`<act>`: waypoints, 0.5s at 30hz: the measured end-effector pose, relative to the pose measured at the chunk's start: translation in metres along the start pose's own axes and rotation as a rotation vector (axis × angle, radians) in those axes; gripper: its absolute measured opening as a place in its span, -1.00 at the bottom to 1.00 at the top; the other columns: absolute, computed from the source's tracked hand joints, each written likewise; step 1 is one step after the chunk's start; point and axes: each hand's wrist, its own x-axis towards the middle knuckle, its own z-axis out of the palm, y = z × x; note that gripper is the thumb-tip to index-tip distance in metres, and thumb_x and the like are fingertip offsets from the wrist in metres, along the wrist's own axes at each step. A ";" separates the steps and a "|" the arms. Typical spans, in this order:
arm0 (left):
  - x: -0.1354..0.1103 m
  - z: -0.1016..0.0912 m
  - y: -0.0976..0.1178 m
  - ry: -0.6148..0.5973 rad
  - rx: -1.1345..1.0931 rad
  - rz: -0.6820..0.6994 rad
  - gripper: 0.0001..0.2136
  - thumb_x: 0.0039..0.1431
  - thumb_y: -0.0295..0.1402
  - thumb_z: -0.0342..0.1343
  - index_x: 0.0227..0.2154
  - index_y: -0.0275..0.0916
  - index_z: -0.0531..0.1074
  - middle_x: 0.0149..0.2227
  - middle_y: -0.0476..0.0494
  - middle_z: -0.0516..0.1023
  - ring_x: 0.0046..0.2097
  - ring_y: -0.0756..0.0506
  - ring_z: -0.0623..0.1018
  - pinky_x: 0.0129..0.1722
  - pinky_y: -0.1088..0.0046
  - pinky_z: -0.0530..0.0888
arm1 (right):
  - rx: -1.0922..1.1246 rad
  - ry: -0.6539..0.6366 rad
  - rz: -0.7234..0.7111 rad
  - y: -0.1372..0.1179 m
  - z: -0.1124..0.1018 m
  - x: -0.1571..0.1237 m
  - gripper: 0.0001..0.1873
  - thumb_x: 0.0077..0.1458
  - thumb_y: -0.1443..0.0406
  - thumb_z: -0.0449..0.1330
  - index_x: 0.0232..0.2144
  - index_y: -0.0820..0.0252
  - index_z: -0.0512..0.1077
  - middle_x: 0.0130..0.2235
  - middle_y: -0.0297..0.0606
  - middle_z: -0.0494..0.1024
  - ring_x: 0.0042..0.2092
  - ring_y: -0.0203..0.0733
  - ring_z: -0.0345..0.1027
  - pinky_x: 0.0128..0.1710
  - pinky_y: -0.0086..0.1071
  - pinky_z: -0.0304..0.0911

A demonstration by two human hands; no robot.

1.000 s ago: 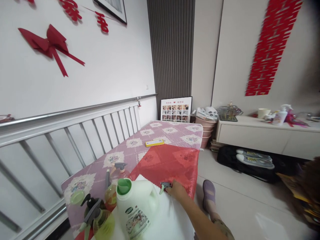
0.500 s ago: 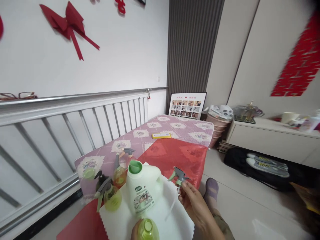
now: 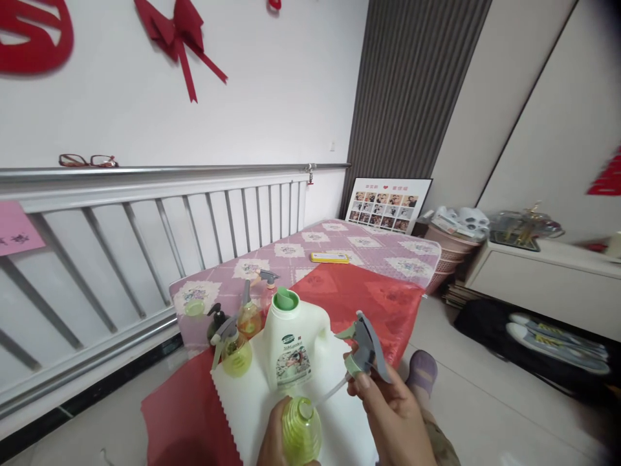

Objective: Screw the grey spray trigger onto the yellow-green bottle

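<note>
**Lining up the sprayer head with the open bottle**

Our right hand is closed around a grey trigger sprayer head, gripping it at the collar, with its thin clear dip tube trailing down and to the left. Our left hand is wrapped around a small yellow-green ribbed bottle, held upright with its neck open. The tip of the tube sits just beside the bottle's mouth, near but, as far as we can tell, not yet inside.

To do this well, we would keep the bottle steady and vertical, steer the tube tip into the neck first, and only then bring the collar down square, so the thread catches cleanly.

The sprayer head lies above and to the right of the bottle, near it. Behind them, on the white cloth over the desk, stands a large white detergent jug, with other spray bottles to its left.
</note>
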 end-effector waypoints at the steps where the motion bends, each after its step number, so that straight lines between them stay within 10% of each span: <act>1: 0.001 0.000 -0.001 -0.014 -0.006 0.009 -0.02 -0.37 -0.57 0.32 0.27 -0.28 0.17 0.32 -0.35 0.42 0.34 -0.24 0.43 0.34 0.39 0.36 | -0.019 -0.019 0.001 0.000 0.001 -0.003 -0.43 -0.10 -0.14 0.43 -0.11 0.01 0.64 -0.26 -0.23 0.69 -0.29 -0.11 0.45 -0.20 -0.28 0.44; 15: 0.003 0.010 -0.034 -0.010 -0.062 0.184 0.00 -0.36 -0.57 0.32 0.30 -0.25 0.17 0.38 -0.41 0.28 0.41 -0.39 0.28 0.45 0.03 0.22 | -0.165 -0.358 -0.104 0.050 -0.001 -0.028 -0.67 0.19 0.09 0.32 -0.03 0.04 0.57 -0.03 -0.18 0.70 -0.02 -0.06 0.58 0.08 -0.28 0.47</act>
